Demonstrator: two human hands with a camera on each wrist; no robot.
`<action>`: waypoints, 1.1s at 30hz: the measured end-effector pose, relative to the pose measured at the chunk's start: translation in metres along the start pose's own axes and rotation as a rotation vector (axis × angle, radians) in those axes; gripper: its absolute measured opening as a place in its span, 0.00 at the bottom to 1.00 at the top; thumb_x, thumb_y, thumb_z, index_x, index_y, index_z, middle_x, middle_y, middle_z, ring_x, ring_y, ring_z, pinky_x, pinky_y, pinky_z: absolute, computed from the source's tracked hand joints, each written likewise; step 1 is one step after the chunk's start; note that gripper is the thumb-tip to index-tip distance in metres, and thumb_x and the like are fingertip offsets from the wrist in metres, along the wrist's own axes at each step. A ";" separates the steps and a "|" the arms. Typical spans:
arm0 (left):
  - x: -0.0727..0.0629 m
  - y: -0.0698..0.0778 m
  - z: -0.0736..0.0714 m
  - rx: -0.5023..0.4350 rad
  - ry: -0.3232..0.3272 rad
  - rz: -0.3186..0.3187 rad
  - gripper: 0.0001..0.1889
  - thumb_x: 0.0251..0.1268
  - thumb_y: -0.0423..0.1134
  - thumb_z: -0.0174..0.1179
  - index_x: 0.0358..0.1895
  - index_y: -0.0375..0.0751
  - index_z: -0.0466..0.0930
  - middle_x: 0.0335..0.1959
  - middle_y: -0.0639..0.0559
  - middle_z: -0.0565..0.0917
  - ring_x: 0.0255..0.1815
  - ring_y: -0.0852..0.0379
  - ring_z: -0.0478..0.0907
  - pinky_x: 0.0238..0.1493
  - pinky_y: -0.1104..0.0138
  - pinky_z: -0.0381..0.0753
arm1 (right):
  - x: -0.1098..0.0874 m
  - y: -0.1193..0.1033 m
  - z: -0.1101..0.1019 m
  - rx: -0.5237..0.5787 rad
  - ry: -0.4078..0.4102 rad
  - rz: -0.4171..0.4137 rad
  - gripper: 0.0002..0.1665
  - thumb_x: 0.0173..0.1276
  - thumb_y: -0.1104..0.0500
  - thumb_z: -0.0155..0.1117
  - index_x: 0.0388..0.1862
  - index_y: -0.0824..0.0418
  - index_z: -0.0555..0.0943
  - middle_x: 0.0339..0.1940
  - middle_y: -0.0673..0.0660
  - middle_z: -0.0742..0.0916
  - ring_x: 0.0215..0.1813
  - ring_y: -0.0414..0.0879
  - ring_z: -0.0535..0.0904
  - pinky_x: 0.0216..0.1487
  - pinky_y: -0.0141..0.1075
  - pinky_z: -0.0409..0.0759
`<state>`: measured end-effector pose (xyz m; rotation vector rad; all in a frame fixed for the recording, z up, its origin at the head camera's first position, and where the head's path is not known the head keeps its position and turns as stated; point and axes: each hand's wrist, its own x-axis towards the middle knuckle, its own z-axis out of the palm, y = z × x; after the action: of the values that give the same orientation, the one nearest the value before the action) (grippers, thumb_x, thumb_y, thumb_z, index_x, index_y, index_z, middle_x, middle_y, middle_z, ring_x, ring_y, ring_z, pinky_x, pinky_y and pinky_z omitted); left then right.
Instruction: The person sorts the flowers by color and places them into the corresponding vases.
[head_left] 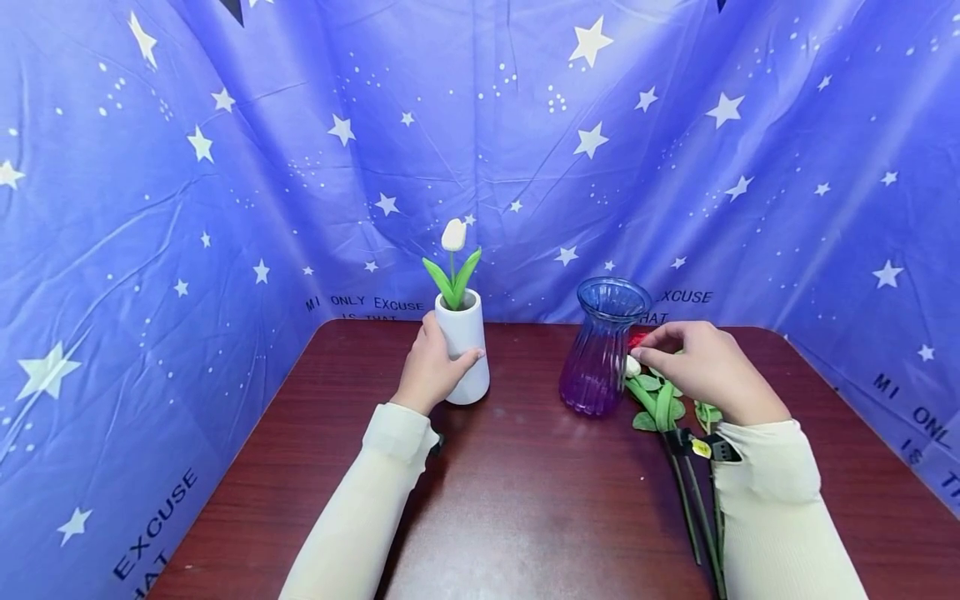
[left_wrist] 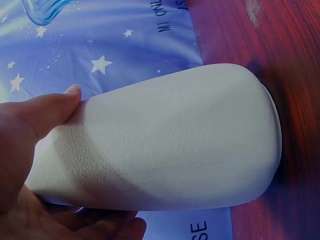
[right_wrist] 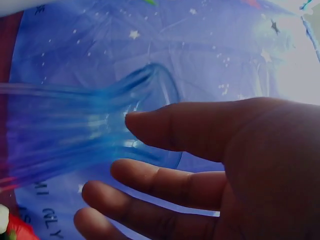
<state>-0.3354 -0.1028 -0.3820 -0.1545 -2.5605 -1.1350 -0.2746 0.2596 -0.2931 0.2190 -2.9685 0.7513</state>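
Observation:
My left hand (head_left: 437, 367) grips a white vase (head_left: 469, 354), thumb on the near side and fingers round the far side. In the left wrist view the vase (left_wrist: 170, 145) fills the middle, its base down at the brown table. A white tulip (head_left: 453, 237) with two green leaves stands upright in it. My right hand (head_left: 708, 367) hovers beside a blue and purple ribbed glass vase (head_left: 600, 358). Nothing is between its loosely bent fingers, and in the right wrist view the thumb overlaps the flared neck of the glass vase (right_wrist: 107, 117).
Several flowers lie on the table under my right forearm, among them a white bloom (head_left: 632, 367), a red bloom (head_left: 637, 339) and long green stems (head_left: 693, 508). A blue star-patterned cloth (head_left: 480, 150) stands round the back and sides of the brown table (head_left: 525, 500).

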 end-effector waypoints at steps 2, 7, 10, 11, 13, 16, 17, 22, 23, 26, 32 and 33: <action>-0.001 0.001 0.000 -0.004 0.005 0.005 0.49 0.60 0.53 0.74 0.76 0.36 0.55 0.61 0.36 0.76 0.56 0.36 0.81 0.58 0.44 0.80 | 0.002 0.006 0.000 -0.005 -0.016 0.005 0.26 0.72 0.35 0.63 0.51 0.53 0.87 0.41 0.54 0.89 0.36 0.47 0.80 0.35 0.39 0.74; -0.002 -0.001 0.001 -0.008 -0.001 -0.006 0.49 0.61 0.54 0.74 0.76 0.37 0.54 0.61 0.37 0.76 0.57 0.37 0.81 0.58 0.44 0.81 | 0.008 0.019 0.001 -0.038 -0.053 0.030 0.20 0.73 0.40 0.65 0.45 0.54 0.87 0.37 0.53 0.88 0.35 0.48 0.80 0.35 0.40 0.74; -0.001 -0.001 0.001 -0.008 -0.007 -0.006 0.49 0.60 0.54 0.74 0.76 0.38 0.54 0.62 0.37 0.76 0.57 0.38 0.80 0.59 0.45 0.80 | 0.011 0.026 0.003 -0.055 -0.051 0.038 0.18 0.72 0.42 0.66 0.43 0.56 0.88 0.35 0.53 0.88 0.35 0.48 0.80 0.35 0.40 0.73; -0.001 -0.001 0.001 -0.008 -0.008 -0.006 0.49 0.60 0.55 0.74 0.76 0.38 0.54 0.62 0.38 0.75 0.57 0.38 0.80 0.59 0.45 0.80 | 0.012 0.027 0.003 -0.055 -0.051 0.040 0.18 0.71 0.43 0.66 0.42 0.56 0.88 0.34 0.53 0.88 0.34 0.48 0.80 0.35 0.39 0.73; -0.001 -0.001 0.000 -0.006 -0.008 -0.004 0.49 0.60 0.55 0.74 0.76 0.38 0.54 0.62 0.37 0.75 0.57 0.37 0.80 0.59 0.45 0.80 | 0.014 0.030 0.005 -0.055 -0.050 0.046 0.17 0.71 0.44 0.66 0.40 0.57 0.87 0.31 0.52 0.87 0.33 0.48 0.79 0.34 0.39 0.73; 0.001 -0.001 0.000 -0.003 -0.007 -0.005 0.49 0.61 0.55 0.74 0.76 0.38 0.54 0.62 0.38 0.75 0.57 0.38 0.80 0.59 0.45 0.80 | 0.016 0.033 0.008 -0.056 -0.056 0.059 0.15 0.70 0.46 0.66 0.34 0.56 0.86 0.26 0.50 0.83 0.29 0.47 0.76 0.31 0.39 0.71; 0.001 -0.002 0.000 0.000 -0.007 -0.005 0.49 0.61 0.55 0.74 0.76 0.38 0.54 0.62 0.38 0.75 0.57 0.38 0.80 0.59 0.45 0.81 | 0.017 0.035 0.009 -0.059 -0.055 0.062 0.15 0.70 0.47 0.66 0.33 0.56 0.85 0.25 0.50 0.83 0.28 0.47 0.76 0.31 0.39 0.70; 0.003 -0.001 -0.001 0.013 -0.007 0.004 0.49 0.61 0.55 0.74 0.76 0.38 0.54 0.61 0.37 0.75 0.57 0.38 0.80 0.59 0.45 0.81 | 0.022 0.050 0.016 -0.087 -0.055 0.067 0.14 0.68 0.48 0.67 0.30 0.57 0.86 0.21 0.49 0.80 0.26 0.47 0.74 0.29 0.39 0.70; 0.003 -0.001 -0.001 0.015 -0.007 0.005 0.49 0.61 0.55 0.74 0.76 0.37 0.54 0.61 0.37 0.75 0.57 0.38 0.80 0.59 0.45 0.81 | 0.024 0.053 0.018 -0.089 -0.064 0.075 0.15 0.68 0.48 0.67 0.28 0.57 0.85 0.20 0.49 0.80 0.26 0.48 0.75 0.30 0.39 0.71; 0.003 -0.001 -0.001 0.018 -0.011 0.007 0.49 0.61 0.55 0.73 0.76 0.37 0.53 0.61 0.37 0.75 0.57 0.38 0.80 0.59 0.45 0.81 | 0.027 0.061 0.024 -0.093 -0.109 0.106 0.20 0.68 0.48 0.68 0.18 0.55 0.79 0.14 0.48 0.77 0.22 0.47 0.75 0.30 0.39 0.72; 0.001 -0.001 0.000 0.009 -0.014 0.002 0.50 0.61 0.55 0.74 0.76 0.37 0.53 0.62 0.37 0.75 0.57 0.37 0.80 0.59 0.45 0.80 | 0.031 0.072 0.032 -0.067 -0.160 0.151 0.26 0.67 0.48 0.70 0.11 0.51 0.72 0.10 0.47 0.73 0.17 0.44 0.74 0.28 0.38 0.73; 0.001 -0.001 0.000 0.009 -0.013 0.005 0.50 0.61 0.55 0.74 0.76 0.37 0.53 0.62 0.37 0.75 0.58 0.37 0.80 0.59 0.45 0.80 | 0.031 0.074 0.032 -0.064 -0.158 0.154 0.26 0.66 0.49 0.70 0.11 0.51 0.72 0.10 0.47 0.73 0.17 0.44 0.74 0.28 0.39 0.73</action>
<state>-0.3367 -0.1034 -0.3818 -0.1659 -2.5747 -1.1240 -0.3175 0.3047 -0.3528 0.0479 -3.1834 0.6831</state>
